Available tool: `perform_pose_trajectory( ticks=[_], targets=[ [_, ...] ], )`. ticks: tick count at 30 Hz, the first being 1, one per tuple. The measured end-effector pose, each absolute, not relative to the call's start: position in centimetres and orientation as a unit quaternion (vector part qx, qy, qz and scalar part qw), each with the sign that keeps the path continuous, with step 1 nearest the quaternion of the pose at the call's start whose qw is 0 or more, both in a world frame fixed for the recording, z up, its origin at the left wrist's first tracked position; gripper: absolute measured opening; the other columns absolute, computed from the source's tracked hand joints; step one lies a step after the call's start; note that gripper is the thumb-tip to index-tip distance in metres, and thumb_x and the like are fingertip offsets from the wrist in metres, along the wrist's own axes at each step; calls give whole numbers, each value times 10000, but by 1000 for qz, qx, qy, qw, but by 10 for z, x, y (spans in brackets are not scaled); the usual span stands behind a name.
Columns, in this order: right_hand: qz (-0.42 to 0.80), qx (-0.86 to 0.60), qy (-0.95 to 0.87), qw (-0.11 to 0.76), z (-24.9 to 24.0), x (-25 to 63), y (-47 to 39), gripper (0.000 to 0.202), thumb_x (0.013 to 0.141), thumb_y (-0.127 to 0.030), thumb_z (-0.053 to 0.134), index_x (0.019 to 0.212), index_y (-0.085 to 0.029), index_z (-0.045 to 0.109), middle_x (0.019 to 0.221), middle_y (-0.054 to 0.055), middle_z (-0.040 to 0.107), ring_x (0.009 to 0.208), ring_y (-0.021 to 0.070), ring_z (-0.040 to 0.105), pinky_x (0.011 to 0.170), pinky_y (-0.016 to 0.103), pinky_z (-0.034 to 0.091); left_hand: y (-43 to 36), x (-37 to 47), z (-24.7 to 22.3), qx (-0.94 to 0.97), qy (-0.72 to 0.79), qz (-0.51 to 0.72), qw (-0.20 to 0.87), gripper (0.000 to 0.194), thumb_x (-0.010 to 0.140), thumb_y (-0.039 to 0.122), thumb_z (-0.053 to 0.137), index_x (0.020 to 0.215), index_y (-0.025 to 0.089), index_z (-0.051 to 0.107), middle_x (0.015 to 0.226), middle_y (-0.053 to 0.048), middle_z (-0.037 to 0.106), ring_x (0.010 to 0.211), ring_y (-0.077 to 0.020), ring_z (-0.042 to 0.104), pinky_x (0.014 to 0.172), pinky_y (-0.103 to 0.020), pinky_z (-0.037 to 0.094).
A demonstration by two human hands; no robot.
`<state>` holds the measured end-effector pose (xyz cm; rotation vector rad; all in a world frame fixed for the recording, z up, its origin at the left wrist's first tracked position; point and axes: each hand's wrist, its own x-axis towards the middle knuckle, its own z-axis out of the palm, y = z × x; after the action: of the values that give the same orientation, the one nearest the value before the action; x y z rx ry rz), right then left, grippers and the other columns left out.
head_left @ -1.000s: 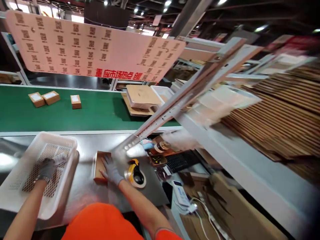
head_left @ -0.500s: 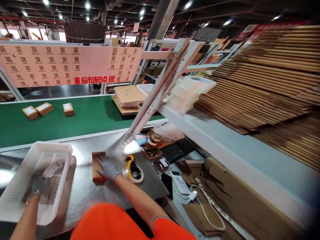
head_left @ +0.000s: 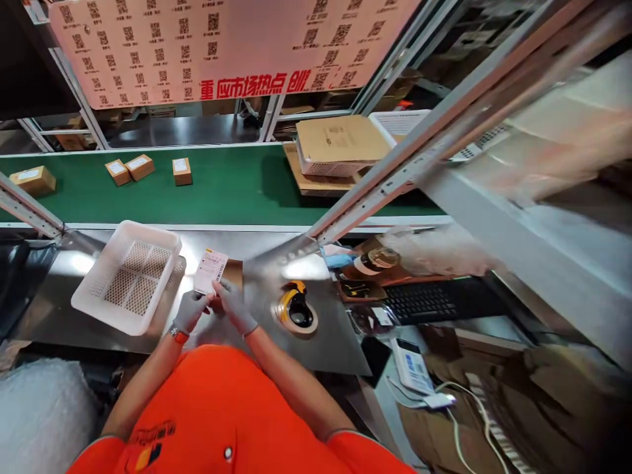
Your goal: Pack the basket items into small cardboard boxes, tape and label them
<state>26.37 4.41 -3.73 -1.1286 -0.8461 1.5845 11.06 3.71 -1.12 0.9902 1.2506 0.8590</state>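
Observation:
A white printed label (head_left: 211,271) is held up between both gloved hands. My left hand (head_left: 190,312) pinches its lower left edge, and my right hand (head_left: 234,305) grips its lower right corner. Behind the label, partly covered by it, a small brown cardboard box (head_left: 234,272) rests on the metal table (head_left: 261,336). To the left stands a white perforated basket (head_left: 129,276) with nothing visible inside. A tape dispenser (head_left: 298,309) with yellow and black parts lies to the right of my right hand.
Beyond the table runs a green conveyor (head_left: 222,191) with small labelled boxes (head_left: 182,172) and a cardboard-topped basket (head_left: 343,145). A slanted metal post (head_left: 370,191) rises at the right. Farther right are a keyboard (head_left: 424,301) and a white device with cables (head_left: 412,368).
My left hand has left the basket, and the papers there are gone. My right hand has let go of the box; both hands now hold the label. The view has tilted down and shifted left.

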Motion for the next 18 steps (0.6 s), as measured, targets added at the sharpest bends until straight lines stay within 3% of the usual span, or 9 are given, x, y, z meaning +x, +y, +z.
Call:
perform_pose_trajectory(
  ticks=[3,8,12,18],
  targets=[
    [640,-494,-346,475,-33,286,31,560,782,-752,846,871,-204,768,736,22,732,671,196,639,636,321,513,23,120,-21,392,503,347,687,587,693,632,943,969,125,840,880,-120,810,753,-198,720,581,-263,544],
    [673,-470,-359,443,-33,301,9,575,806,-784,799,752,-224,684,716,9,703,663,179,615,683,329,515,18,130,-28,398,531,314,679,496,736,483,953,1016,86,855,879,-132,830,696,-183,715,522,-248,504],
    [688,-477,-297,458,-37,307,-5,543,816,-795,773,822,-260,685,824,28,769,815,230,698,827,372,589,16,150,-32,355,573,352,650,409,807,400,924,1055,81,859,894,-127,850,688,-182,735,551,-266,545],
    [699,-461,-243,490,-49,322,-23,490,797,-710,852,938,-251,754,1017,61,833,993,259,761,979,401,611,14,169,-32,315,582,364,656,403,795,409,968,1013,93,848,858,-112,849,676,-184,755,587,-283,580]
  ],
)
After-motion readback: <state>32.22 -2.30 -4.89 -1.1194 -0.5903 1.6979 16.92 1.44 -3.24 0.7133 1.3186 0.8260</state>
